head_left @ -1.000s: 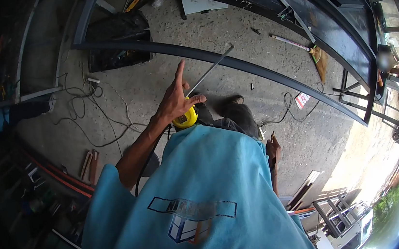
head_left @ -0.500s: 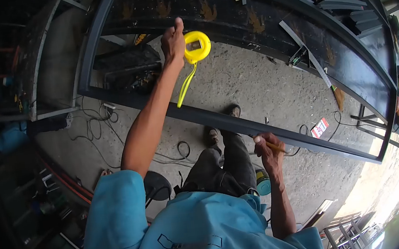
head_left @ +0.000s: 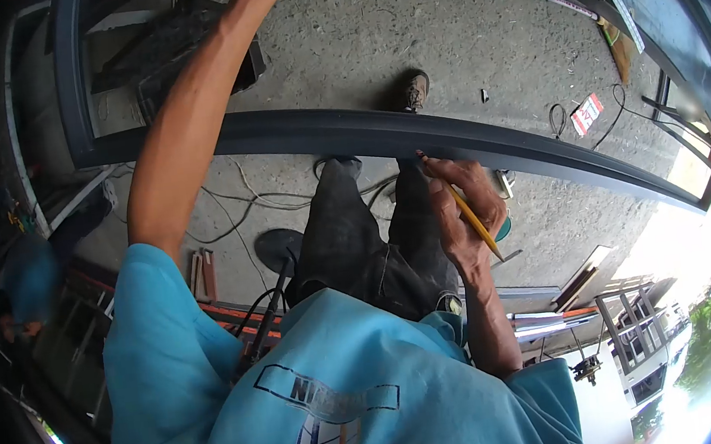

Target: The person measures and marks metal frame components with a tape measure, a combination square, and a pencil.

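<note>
My left forearm (head_left: 196,109) reaches up across the dark metal frame (head_left: 294,135), and the hand at its end is cut off by the top edge of the view. The yellow tape measure seen earlier is out of sight. Just below the frame's near bar, my right hand (head_left: 472,192) is closed around a yellow pencil (head_left: 475,225). One end of the pencil points up to the bar's near edge; its other end sticks out towards my wrist.
Cables (head_left: 258,199) lie on the concrete floor under the frame. A red and white packet (head_left: 587,113) and a brush (head_left: 617,51) are to the right. At far left a person in blue (head_left: 31,286) is near metal racks. Metal frames (head_left: 635,323) stand lower right.
The view has shifted down and toward me, so my left hand and the tape measure have left the top of the picture. My right hand keeps the pencil by the near bar.
</note>
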The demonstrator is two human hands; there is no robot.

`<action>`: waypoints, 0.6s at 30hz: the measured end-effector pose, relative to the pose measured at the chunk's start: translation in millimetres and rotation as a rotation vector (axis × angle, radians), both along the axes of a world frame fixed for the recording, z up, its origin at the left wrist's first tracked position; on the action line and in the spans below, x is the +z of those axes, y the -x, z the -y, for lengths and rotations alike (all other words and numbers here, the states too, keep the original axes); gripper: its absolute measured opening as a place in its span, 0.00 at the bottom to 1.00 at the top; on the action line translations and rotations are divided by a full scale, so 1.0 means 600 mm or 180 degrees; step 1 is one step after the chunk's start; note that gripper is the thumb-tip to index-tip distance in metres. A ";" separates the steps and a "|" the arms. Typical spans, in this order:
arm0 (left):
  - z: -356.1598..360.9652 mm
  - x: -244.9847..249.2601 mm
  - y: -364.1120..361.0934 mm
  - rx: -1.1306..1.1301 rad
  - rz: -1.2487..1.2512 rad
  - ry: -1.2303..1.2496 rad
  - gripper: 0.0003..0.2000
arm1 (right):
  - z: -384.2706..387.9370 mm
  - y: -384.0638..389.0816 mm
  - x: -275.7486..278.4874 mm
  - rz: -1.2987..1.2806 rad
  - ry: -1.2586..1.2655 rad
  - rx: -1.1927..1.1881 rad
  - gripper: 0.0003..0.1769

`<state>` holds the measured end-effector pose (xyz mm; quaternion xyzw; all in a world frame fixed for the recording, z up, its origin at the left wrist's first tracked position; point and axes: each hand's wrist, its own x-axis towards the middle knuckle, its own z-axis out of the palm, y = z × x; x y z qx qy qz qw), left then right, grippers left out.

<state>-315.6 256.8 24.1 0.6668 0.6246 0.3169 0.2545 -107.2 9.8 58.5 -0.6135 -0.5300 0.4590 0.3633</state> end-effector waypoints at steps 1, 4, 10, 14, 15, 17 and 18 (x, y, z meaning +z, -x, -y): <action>0.055 0.028 0.001 -0.0730 0.0350 0.1008 0.35 | 0.013 0.007 -0.012 0.0084 -0.0139 -0.0094 0.11; 0.241 0.007 0.015 -0.2341 -0.0829 0.1187 0.41 | 0.033 0.025 -0.027 0.0625 -0.0502 -0.0136 0.10; 0.312 -0.012 0.011 -0.2138 -0.0895 0.0740 0.28 | -0.002 0.025 -0.038 0.0413 -0.0745 -0.0084 0.09; 0.313 -0.021 0.010 -0.2164 -0.0923 0.0767 0.26 | 0.000 0.017 -0.045 0.0286 -0.0730 0.0016 0.09; 0.313 -0.021 0.010 -0.2150 -0.0933 0.0753 0.26 | 0.001 0.018 -0.048 0.0384 -0.0847 0.0054 0.09; 0.314 -0.022 0.010 -0.2147 -0.0935 0.0741 0.26 | -0.001 0.019 -0.050 0.0422 -0.0873 0.0065 0.10; 0.315 -0.023 0.009 -0.2144 -0.0976 0.0696 0.25 | 0.000 0.019 -0.049 0.0459 -0.0901 0.0083 0.10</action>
